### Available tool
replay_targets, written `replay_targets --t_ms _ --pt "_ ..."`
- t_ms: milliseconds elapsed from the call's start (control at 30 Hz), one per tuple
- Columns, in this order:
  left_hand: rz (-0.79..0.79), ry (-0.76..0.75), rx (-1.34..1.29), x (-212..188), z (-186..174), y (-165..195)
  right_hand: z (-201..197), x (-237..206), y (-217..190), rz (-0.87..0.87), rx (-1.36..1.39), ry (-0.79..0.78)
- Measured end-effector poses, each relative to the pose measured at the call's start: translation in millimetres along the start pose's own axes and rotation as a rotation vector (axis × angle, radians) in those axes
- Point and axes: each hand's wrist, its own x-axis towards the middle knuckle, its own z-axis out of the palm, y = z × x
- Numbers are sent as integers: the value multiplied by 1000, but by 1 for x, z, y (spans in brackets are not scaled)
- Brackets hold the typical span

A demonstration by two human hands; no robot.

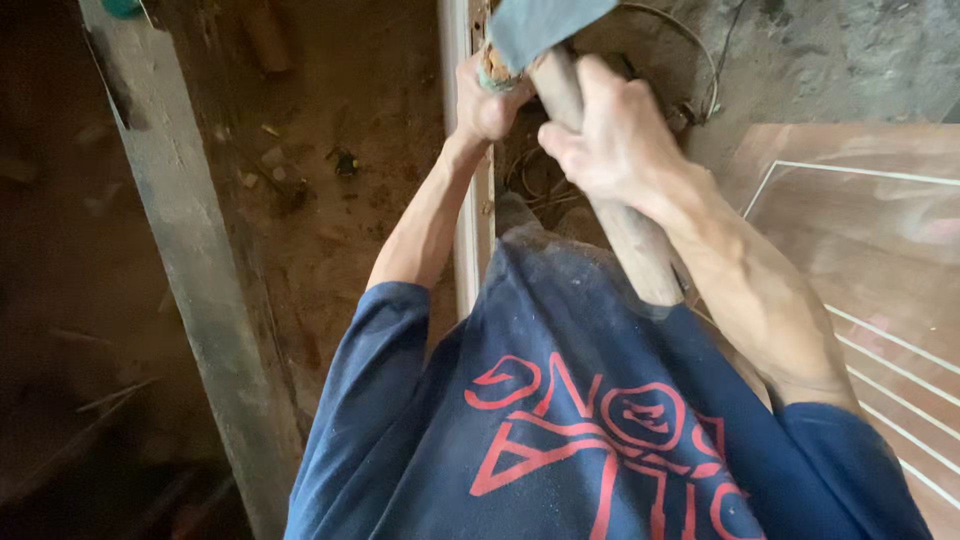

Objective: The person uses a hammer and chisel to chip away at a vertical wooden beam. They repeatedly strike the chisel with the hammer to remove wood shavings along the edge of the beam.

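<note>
Above dirt floor (pixel 340 230), right hand (pixel 615 140) gripping rough wooden handle (pixel 625 225), left hand (pixel 485 100) perhaps steadying it

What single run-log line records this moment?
right hand: grips wooden handle | left hand: holds chisel against white frame | hammer head: above chisel

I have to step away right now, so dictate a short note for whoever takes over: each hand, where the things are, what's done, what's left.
Right hand: closed around the wooden handle of a hammer-like tool, partway up, metal head at the top of the view.
Left hand: fisted on a small ribbed wooden piece just under the head, against the white upright strip.
Around: grey timber post to the left, dirt floor below, wire loops behind, brown lined panel to the right.
Done: tool and piece are gripped and brought together.
Left: cannot tell whether the piece is driven in; check it.
</note>
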Motion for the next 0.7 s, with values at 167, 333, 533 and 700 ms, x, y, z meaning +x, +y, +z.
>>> replay_targets --t_ms 167,333,533,700 --pt "-171 -53 39 0 -7 -5 -36 -20 -30 -397 124 496" --pt "-119 -6 -427 -5 1 -1 21 17 -28 -188 -71 275" --pt "-140 -5 -125 -9 -5 -6 -16 -8 -1 -29 156 73" --pt "-144 -61 10 -7 -9 -21 -46 -12 -39 -258 304 596"
